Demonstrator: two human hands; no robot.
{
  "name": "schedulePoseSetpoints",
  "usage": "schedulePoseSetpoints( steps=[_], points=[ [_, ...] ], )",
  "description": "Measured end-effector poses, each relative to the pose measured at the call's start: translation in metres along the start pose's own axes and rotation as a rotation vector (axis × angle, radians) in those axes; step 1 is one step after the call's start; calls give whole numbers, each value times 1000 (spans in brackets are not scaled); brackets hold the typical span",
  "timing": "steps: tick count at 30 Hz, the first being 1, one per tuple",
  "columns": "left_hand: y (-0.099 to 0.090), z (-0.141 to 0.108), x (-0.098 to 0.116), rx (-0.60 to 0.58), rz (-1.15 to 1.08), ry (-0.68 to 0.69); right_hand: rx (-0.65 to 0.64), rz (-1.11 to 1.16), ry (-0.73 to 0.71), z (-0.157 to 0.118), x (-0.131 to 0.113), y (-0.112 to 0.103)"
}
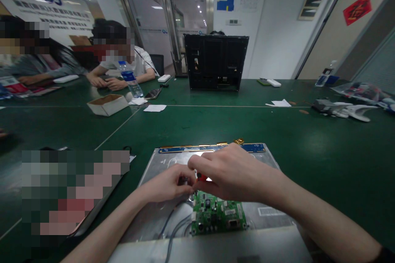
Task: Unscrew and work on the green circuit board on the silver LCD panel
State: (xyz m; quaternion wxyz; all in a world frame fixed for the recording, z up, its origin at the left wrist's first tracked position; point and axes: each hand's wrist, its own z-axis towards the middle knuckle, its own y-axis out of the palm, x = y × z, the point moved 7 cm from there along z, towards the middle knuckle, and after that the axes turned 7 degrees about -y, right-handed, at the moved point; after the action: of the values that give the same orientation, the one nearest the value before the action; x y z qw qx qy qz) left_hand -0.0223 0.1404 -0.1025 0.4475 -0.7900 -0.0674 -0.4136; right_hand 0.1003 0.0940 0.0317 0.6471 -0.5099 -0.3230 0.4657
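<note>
Presumably light, stiff & fragile, the green PCB [217, 215] is laid toward the metal panel's [262, 224] near edge, best taken by bare edges; a red item [201, 176] is clamped in R hand [226, 170]; whether anything's pinched by curled L hand [173, 183] can't be told.

Right fingers [204, 165] hold a red object [201, 177] near a green circuit board [217, 215]

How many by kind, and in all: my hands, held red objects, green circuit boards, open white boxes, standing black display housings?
Your left hand and right hand: 2
Red object in right grip, partly hidden: 1
Green circuit board: 1
Open white box: 1
Standing black display housing: 1
Total: 6
</note>
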Motion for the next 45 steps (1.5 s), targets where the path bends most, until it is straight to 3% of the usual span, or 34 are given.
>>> schedulePoseSetpoints(
  steps=[8,18,28,37,45],
  points=[
    [1,-1,2,11,-29,22,-38,111,3,-2,-3,-3],
    [-4,1,9,11,27,16,22,-30,9,-1,1,1],
    [1,-1,1,24,-32,-11,-8,103,-33,1,-6,-4],
    [-3,2,7,4,13,41,-3,-20,19,1,-1,1],
    [-1,-1,1,49,-75,-47,16,123,-46,-1,-8,-7]
  ],
)
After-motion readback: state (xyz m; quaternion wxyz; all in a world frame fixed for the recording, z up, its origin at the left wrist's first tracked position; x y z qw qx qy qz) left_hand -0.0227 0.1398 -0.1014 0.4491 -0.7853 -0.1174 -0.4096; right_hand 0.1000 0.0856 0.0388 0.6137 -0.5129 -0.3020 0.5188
